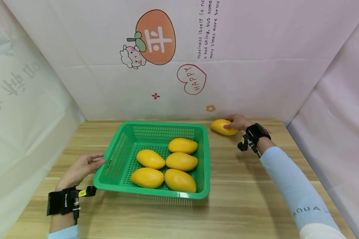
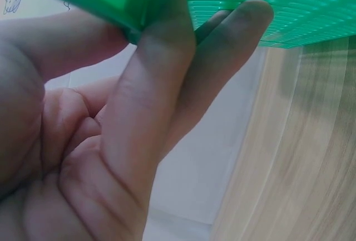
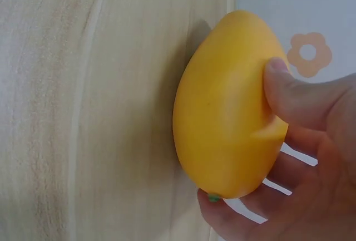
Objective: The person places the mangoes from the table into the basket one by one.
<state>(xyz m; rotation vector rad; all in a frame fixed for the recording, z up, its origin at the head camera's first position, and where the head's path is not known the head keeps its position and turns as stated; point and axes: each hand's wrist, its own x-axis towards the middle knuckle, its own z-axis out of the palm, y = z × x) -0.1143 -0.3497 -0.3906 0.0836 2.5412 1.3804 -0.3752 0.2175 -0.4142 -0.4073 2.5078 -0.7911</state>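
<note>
A green plastic basket (image 1: 122,188) has slotted walls and holds several yellow mangoes (image 1: 181,161), mostly in its right half. At its left side, my left hand (image 1: 82,169) pinches the rim between thumb and fingers. The left wrist view shows the fingers (image 2: 147,85) under the green edge. To the right of the basket, near the back of the table, my right hand (image 1: 239,122) grips a single yellow mango (image 1: 218,126). Seen from the right wrist, the thumb lies across the side of this mango (image 3: 228,107), the other fingers are behind it, and a small green stem tip shows.
The wooden table (image 1: 242,199) meets a white printed cloth (image 1: 107,89) along its back edge. More white cloth hangs at the left and right sides. Small cameras are strapped to both wrists.
</note>
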